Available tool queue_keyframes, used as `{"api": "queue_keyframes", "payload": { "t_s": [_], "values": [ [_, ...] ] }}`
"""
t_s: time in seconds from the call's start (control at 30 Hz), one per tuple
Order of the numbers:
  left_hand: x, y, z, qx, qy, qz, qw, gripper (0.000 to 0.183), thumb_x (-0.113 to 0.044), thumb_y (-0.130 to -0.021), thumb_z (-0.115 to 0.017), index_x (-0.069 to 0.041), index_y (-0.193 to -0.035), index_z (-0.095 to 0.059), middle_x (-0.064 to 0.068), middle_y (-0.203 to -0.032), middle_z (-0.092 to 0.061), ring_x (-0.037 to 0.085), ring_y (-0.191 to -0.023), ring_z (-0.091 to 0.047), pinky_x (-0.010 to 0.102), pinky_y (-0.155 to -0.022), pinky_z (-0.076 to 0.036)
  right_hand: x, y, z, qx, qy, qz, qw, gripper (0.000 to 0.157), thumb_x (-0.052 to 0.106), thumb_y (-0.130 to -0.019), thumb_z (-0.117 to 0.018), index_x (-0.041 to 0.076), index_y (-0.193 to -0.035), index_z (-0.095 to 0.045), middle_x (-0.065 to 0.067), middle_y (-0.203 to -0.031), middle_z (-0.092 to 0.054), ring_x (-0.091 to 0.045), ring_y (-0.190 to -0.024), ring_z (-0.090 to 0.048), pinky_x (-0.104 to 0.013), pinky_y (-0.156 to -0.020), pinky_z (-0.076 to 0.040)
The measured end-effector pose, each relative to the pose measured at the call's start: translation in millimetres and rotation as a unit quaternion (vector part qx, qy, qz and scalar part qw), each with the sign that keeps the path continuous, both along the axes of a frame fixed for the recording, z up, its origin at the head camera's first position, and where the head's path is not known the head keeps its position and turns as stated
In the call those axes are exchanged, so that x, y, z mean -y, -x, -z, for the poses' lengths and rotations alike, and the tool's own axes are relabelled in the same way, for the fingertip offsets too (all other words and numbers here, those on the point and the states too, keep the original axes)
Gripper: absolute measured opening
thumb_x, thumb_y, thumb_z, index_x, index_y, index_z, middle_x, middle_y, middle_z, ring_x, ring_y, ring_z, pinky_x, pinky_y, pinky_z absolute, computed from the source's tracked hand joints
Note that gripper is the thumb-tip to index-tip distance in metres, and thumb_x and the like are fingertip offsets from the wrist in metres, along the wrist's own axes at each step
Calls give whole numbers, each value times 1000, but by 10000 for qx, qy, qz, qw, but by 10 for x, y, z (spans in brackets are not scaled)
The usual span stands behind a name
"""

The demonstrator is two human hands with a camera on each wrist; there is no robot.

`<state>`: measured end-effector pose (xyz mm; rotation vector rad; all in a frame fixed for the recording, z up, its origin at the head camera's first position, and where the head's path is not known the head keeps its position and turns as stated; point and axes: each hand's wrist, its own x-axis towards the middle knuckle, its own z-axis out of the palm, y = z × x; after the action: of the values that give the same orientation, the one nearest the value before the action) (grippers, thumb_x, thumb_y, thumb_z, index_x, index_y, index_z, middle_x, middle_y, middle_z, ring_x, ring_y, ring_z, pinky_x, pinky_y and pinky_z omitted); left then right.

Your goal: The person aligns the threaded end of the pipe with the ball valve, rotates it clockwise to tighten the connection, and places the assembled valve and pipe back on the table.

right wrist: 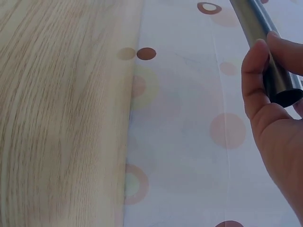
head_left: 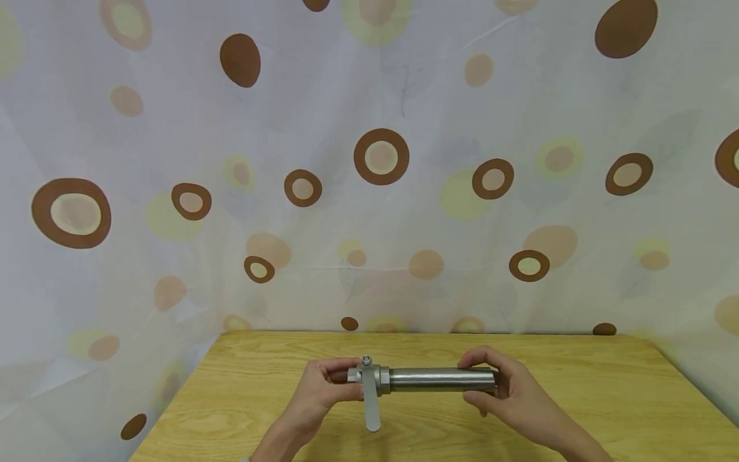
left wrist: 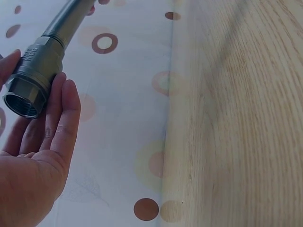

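Observation:
A metal ball valve [head_left: 378,378] with a flat lever handle [head_left: 371,407] is joined to a smooth steel pipe [head_left: 433,379], and both are held level above the table. At the valve's left end, my left hand [head_left: 314,394] grips the body between thumb and fingers. The valve's open hexagonal end [left wrist: 24,98] faces back toward the palm in the left wrist view. My right hand [head_left: 514,398] pinches the pipe near its far right end, thumb below and fingers above. The pipe's hollow end [right wrist: 286,97] shows between the fingers in the right wrist view.
A wood-grain table [head_left: 260,359] lies beneath the hands. Behind it and along both sides hangs a pale curtain [head_left: 323,237] with brown, peach and yellow spots, meeting the table's back edge.

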<state>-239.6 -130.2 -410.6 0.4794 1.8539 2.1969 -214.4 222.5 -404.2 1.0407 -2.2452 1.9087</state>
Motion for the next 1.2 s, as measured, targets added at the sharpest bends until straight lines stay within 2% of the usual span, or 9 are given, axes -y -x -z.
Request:
{"api": "queue_keyframes", "payload": {
  "t_s": [0.2, 0.43, 0.5, 0.6, 0.7, 0.83, 0.9, 1.1, 1.2],
  "values": [
    [3, 7, 2, -24, -22, 2, 10000, 47, 3, -88, -79, 11, -132, -67, 15, -116, -76, 20, -101, -74, 38, -89, -61, 6, -2, -35, 19, -127, 183, 9997, 28, -1, -101, -68, -2, -128, -60, -13, -117, -66, -23, -74, -67, -40, -61, -61],
    [7, 19, 0, -2, -4, -2, 10000, 48, 1, -88, -80, 10, -133, -67, 13, -116, -77, 20, -102, -74, 37, -90, -60, 23, -15, -84, 160, -397, 402, 9983, 23, 6, -106, -64, -2, -127, -64, -13, -94, -66, -25, -69, -65, -40, -64, -61],
    [9, 20, 0, 3, 6, 5, 10000, 49, 1, -88, -80, 10, -134, -66, 14, -116, -76, 20, -102, -74, 37, -91, -60, 22, -11, -80, 202, -419, 432, 9980, 26, 7, -105, -65, -2, -130, -63, -14, -101, -66, -25, -68, -65, -40, -64, -61],
    [11, 21, 0, 8, 5, 14, 10000, 49, 1, -88, -80, 10, -134, -66, 14, -117, -76, 20, -102, -74, 37, -91, -60, 16, -12, -61, 202, -313, 342, 9987, 34, 4, -103, -67, -2, -136, -58, -18, -122, -62, -24, -70, -65, -40, -63, -61],
    [13, 21, 1, 6, -2, 15, 10000, 49, 2, -88, -79, 11, -134, -66, 14, -117, -76, 20, -102, -74, 38, -90, -60, 3, -11, -33, 122, -153, 181, 9996, 42, 0, -100, -70, 0, -138, -55, -13, -134, -57, -22, -77, -67, -40, -64, -61],
    [15, 24, 4, 13, -17, 17, 10000, 48, 2, -88, -79, 10, -134, -66, 14, -117, -76, 20, -102, -74, 38, -89, -61, 0, 7, -12, -41, 21, -77, 10000, 38, -5, -98, -69, -1, -134, -56, -7, -128, -60, -25, -80, -69, -40, -65, -62],
    [16, 26, 5, 13, -19, 16, 10000, 48, 2, -88, -79, 10, -134, -67, 14, -117, -76, 20, -101, -74, 37, -89, -61, 4, 14, -8, -105, 39, -112, 9999, 35, -7, -98, -68, -2, -131, -58, -10, -126, -61, -25, -79, -69, -40, -65, -62],
    [16, 25, 8, 30, -29, 24, 10000, 47, 2, -88, -79, 10, -133, -67, 13, -116, -77, 20, -101, -74, 38, -90, -61, 9, 9, -22, -36, -189, 184, 9996, 30, -2, -101, -68, -4, -130, -62, -17, -120, -65, -19, -87, -70, -37, -69, -62],
    [16, 24, 8, 42, -33, 24, 10000, 47, 3, -88, -79, 10, -133, -67, 13, -115, -77, 20, -102, -74, 38, -91, -60, 8, 5, -39, 32, -302, 246, 9992, 27, 1, -104, -65, -5, -130, -63, -17, -106, -67, -21, -80, -69, -36, -68, -62]
  ]
}}
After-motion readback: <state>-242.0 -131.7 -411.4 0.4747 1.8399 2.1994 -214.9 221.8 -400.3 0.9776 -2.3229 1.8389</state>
